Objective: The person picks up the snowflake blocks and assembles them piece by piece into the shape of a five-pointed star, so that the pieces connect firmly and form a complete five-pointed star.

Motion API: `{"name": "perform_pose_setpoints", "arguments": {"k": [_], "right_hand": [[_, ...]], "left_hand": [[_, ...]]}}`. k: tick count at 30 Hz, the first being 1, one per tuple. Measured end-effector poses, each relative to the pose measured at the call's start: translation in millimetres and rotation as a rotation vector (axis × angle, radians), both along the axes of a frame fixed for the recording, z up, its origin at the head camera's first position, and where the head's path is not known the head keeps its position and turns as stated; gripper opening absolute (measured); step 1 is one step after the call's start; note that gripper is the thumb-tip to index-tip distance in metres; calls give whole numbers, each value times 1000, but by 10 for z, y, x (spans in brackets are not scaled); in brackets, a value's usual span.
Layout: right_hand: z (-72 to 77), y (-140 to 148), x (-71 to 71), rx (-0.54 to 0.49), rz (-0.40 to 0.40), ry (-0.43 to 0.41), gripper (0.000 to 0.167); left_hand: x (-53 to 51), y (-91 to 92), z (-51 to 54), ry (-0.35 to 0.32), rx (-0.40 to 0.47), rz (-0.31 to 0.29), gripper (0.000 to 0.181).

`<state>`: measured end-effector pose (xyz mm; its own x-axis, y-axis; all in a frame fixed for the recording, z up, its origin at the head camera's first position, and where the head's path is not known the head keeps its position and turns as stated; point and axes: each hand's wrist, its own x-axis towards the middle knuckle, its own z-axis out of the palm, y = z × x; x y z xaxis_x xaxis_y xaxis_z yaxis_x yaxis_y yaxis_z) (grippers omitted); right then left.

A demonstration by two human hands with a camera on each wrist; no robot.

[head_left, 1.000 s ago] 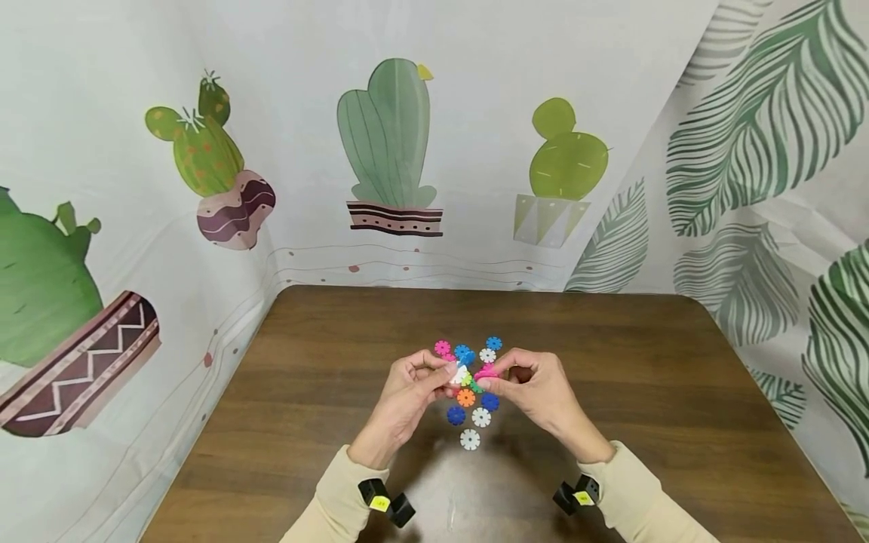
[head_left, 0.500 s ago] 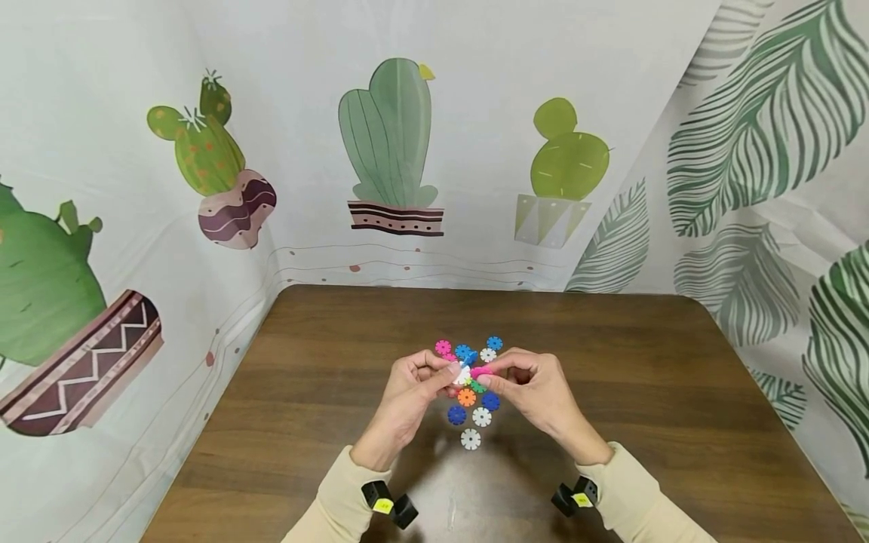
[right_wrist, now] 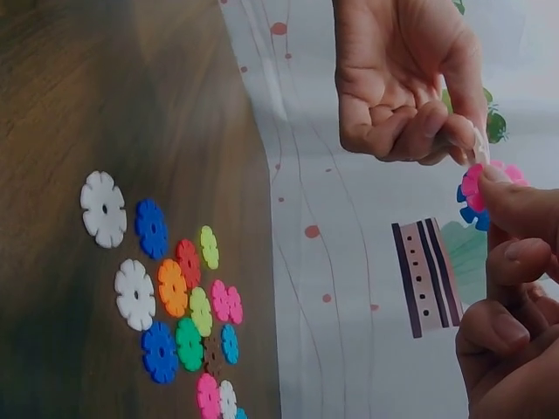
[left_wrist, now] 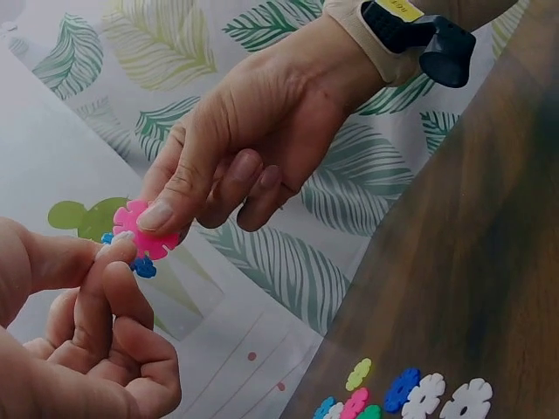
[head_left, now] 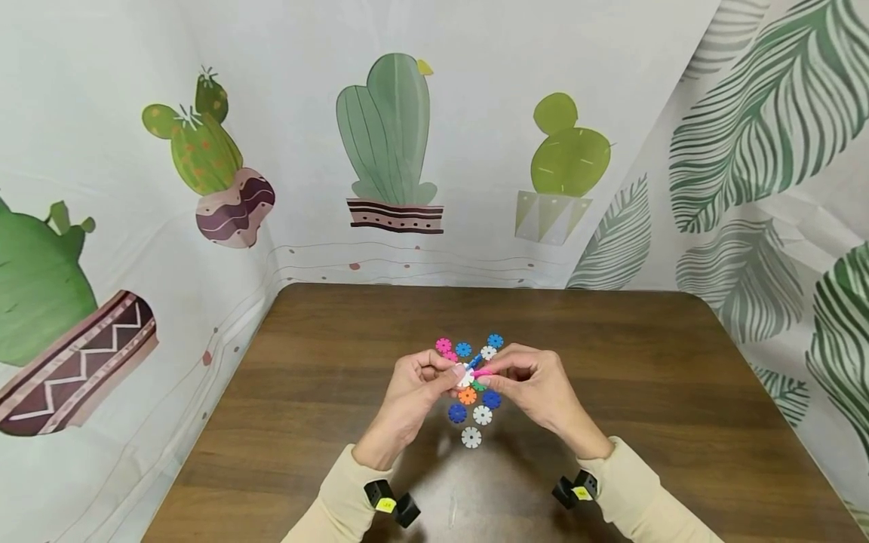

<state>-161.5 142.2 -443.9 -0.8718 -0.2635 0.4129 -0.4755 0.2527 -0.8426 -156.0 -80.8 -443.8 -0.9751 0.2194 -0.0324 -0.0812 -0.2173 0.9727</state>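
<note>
Above the table my left hand (head_left: 410,403) pinches a white notched plastic disc (head_left: 465,376) between thumb and forefinger. Facing it, my right hand (head_left: 536,388) pinches a pink notched disc (head_left: 481,372). A blue notched disc (head_left: 473,363) stands edge-on at the white one and appears joined to it. In the left wrist view the pink disc (left_wrist: 144,229) faces the camera under my right thumb, with part of the blue disc (left_wrist: 144,267) below. The right wrist view shows the white disc (right_wrist: 479,144) edge-on, meeting the pink one (right_wrist: 502,175); fingers partly hide the contact.
Several loose notched discs lie on the wooden table (head_left: 305,392) beneath my hands, among them an orange one (head_left: 467,395), a dark blue one (head_left: 458,412) and a white one (head_left: 471,437). A cactus-printed cloth (head_left: 482,151) hangs behind the table.
The pink disc has moved left against the white disc. The blue disc has turned to stand more edge-on, tilted up to the right. Both hands stay in nearly the same place.
</note>
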Motion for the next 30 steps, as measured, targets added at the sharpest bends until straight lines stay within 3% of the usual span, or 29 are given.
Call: {"name": "perform_pose_setpoints", "arguments": {"k": [11, 19, 24, 30], "right_hand": [[-1, -12, -17, 26, -4, 29, 13], [-48, 11, -16, 81, -31, 20, 14], [-142, 15, -69, 129, -67, -1, 11], [-375, 59, -211, 235, -127, -103, 11]], "left_hand": [[-64, -36, -6, 5, -36, -49, 8], [-91, -124, -72, -11, -146, -124, 10], [-95, -148, -117, -11, -165, -142, 27], [-61, -205, -239, 4, -242, -161, 30]]}}
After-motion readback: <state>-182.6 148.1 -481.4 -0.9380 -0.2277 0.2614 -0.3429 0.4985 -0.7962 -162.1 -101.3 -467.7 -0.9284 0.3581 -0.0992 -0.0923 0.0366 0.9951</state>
